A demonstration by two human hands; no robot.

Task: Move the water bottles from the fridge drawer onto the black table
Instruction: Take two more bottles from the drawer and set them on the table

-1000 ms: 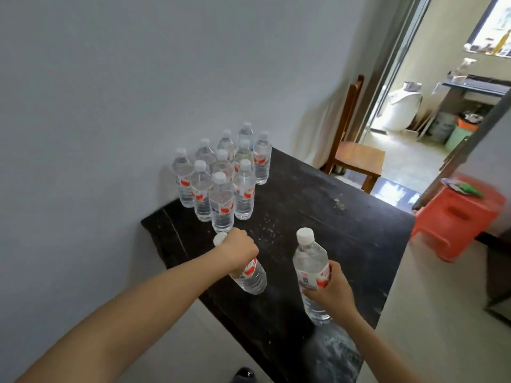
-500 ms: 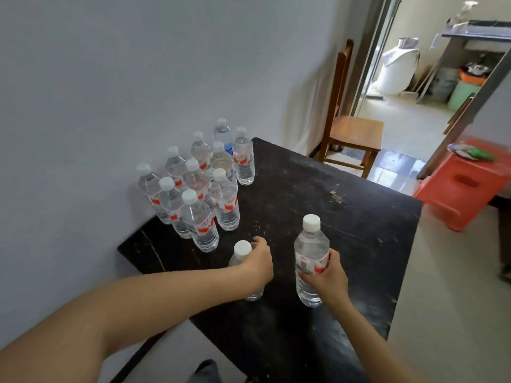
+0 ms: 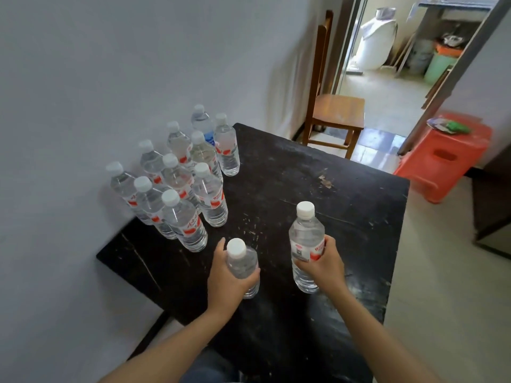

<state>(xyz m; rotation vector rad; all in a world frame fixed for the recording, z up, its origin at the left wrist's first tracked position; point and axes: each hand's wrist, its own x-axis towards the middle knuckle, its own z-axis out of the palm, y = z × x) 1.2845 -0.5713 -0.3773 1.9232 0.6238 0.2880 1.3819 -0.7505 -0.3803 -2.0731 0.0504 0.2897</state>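
My left hand (image 3: 229,275) has swung its clear plastic white-capped water bottle (image 3: 243,265) from tilted to upright and grips it low on the scuffed black wooden surface (image 3: 304,175). My right hand (image 3: 325,262) grasps a second red-labelled bottle (image 3: 305,239) at 3 o'clock of it, base seemingly down. The standing bottle cluster (image 3: 190,175) sits at 11 o'clock. I judge both ready for release.

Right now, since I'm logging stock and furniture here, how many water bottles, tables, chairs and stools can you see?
Water bottles: 12 (10 grouped by the wall, 1 in the left hand, 1 in the right hand)
Black table: 1
Wooden chair: 1
Red stool: 1
Total: 15
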